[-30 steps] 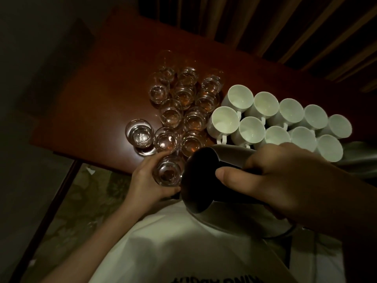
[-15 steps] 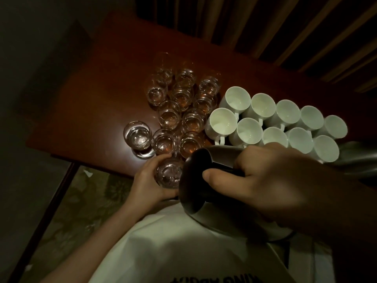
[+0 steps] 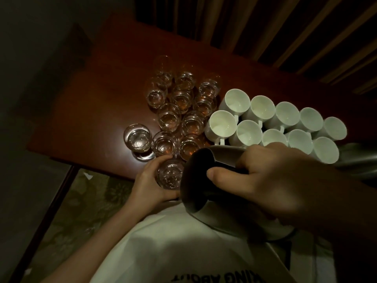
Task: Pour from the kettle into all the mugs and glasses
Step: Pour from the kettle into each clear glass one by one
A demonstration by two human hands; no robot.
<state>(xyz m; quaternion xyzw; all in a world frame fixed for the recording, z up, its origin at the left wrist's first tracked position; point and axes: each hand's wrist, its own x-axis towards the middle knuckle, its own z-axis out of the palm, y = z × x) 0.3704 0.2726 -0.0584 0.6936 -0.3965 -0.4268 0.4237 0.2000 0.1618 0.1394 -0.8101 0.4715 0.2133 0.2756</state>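
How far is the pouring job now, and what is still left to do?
Done: only the glass set apart on the left clearly holds water. In hand: the left hand holds a glass at the table edge while the right hand tilts the kettle beside it. Left: the white mugs look empty.

Thirteen glasses (image 3: 188, 123), ten mugs (image 3: 250, 132), one kettle (image 3: 204, 180)

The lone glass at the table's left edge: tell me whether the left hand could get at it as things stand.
Probably yes, once freed. The left hand now grips the glass being filled beside the kettle. The lone glass stands just beyond it, apart from the cluster, with bare table around its left.
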